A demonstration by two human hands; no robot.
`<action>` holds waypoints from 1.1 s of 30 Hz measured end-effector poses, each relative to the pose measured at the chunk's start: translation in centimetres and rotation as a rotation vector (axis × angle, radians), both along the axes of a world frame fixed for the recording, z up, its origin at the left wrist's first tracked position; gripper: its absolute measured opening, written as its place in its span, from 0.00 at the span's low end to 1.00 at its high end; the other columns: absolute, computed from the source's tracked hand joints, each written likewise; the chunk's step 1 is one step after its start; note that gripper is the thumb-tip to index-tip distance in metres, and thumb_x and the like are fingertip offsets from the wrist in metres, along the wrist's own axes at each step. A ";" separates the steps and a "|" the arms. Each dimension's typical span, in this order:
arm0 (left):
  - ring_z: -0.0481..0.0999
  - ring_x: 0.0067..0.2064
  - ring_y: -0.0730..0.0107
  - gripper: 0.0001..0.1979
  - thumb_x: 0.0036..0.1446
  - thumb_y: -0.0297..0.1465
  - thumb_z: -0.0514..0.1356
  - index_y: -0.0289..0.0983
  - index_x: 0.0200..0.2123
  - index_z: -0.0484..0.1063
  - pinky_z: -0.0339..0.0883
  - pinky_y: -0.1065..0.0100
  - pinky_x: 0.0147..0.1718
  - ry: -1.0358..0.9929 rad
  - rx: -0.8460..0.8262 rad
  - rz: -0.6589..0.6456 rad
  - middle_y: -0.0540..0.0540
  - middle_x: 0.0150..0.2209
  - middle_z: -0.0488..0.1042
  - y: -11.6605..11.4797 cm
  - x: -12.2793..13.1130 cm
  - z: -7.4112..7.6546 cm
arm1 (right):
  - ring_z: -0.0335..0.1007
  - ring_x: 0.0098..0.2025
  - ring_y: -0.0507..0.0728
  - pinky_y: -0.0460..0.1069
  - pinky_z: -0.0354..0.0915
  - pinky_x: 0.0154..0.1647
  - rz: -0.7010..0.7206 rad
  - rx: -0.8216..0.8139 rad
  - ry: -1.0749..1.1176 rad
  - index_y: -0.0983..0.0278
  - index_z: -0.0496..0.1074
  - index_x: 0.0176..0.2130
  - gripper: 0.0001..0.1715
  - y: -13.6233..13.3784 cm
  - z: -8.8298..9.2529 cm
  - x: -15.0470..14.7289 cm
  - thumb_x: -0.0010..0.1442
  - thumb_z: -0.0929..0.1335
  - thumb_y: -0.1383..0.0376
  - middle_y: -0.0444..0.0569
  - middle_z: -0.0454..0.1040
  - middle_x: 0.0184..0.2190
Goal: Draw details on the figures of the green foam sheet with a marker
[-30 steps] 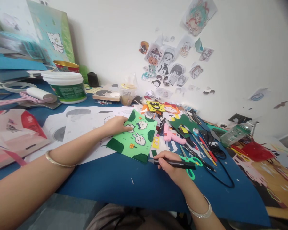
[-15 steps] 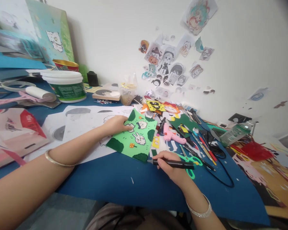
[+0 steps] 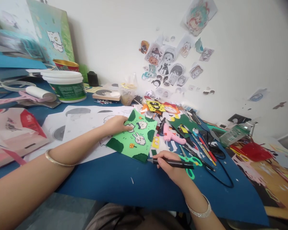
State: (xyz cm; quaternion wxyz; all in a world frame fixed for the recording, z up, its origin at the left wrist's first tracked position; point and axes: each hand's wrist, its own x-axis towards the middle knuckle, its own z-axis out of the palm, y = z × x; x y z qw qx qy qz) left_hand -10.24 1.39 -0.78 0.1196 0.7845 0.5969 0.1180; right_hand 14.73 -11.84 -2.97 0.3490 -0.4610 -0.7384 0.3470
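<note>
A light green card (image 3: 127, 135) with dark green patches, orange flowers and white cartoon animals lies at an angle before me. At its upper left edge, my left hand (image 3: 117, 124) grips it, the thumb on top and the other fingers mostly out of sight. A black marker (image 3: 175, 164) is held in my right hand (image 3: 169, 163), its grey tip at the card's lower right corner. Whether the tip touches the card, I cannot tell. Teal-handled scissors (image 3: 194, 161) lie just behind the right hand. White printed sheets (image 3: 84, 127) lie under my left forearm.
To the right are a pink glue gun (image 3: 171, 135), several pens (image 3: 205, 147), a black cable (image 3: 228, 174) and a clear bottle (image 3: 237, 132). Paper cutouts (image 3: 156, 106) pile up behind the card. At the left stand a white-and-green tub (image 3: 66, 88) and a pink lint roller (image 3: 38, 94).
</note>
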 end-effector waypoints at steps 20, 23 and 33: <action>0.68 0.26 0.63 0.22 0.45 0.53 0.54 0.39 0.21 0.60 0.50 0.67 0.21 -0.027 0.011 -0.041 0.46 0.24 0.69 -0.2 -0.1 0.1 | 0.60 0.17 0.48 0.43 0.55 0.17 0.291 -0.266 0.121 0.65 0.68 0.22 0.09 6.8 0.7 -3.1 0.52 0.66 0.65 0.42 0.67 0.17; 0.67 0.26 0.64 0.21 0.45 0.52 0.54 0.40 0.20 0.59 0.49 0.67 0.21 -0.025 0.021 -0.050 0.46 0.23 0.68 -0.1 -0.2 0.0 | 0.61 0.18 0.48 0.43 0.56 0.18 0.318 -0.294 0.123 0.65 0.69 0.22 0.08 6.6 0.7 -3.0 0.52 0.66 0.66 0.42 0.67 0.16; 0.66 0.25 0.64 0.23 0.45 0.54 0.54 0.40 0.19 0.58 0.49 0.67 0.21 -0.039 0.016 -0.044 0.46 0.23 0.68 -0.2 -0.2 0.1 | 0.61 0.17 0.47 0.43 0.55 0.17 0.316 -0.330 0.161 0.65 0.69 0.22 0.07 6.5 0.8 -3.0 0.49 0.65 0.67 0.41 0.67 0.17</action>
